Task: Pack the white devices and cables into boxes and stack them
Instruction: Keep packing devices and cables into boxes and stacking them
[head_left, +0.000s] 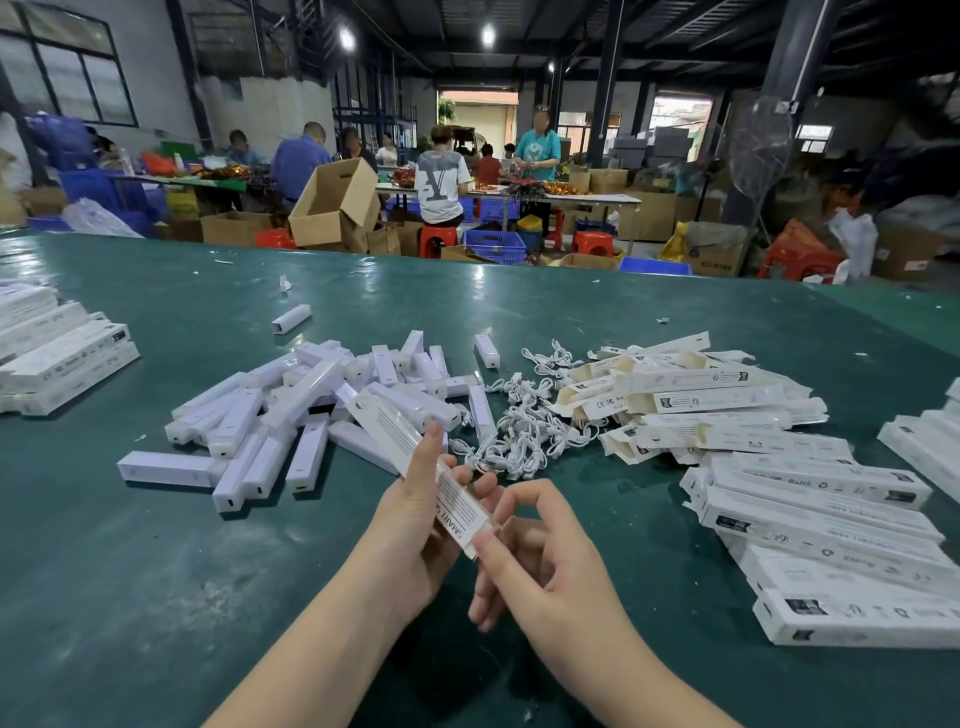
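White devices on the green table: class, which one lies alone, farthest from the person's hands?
The small white rectangular device on the green table, beyond the main pile of devices; it touches nothing else.

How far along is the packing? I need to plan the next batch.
Done: boxes stacked at far left and lower right. In hand: one box, held by the left hand while the right hand pinches its near end. Left: a large pile of loose white devices, a tangle of cables, and open empty boxes.
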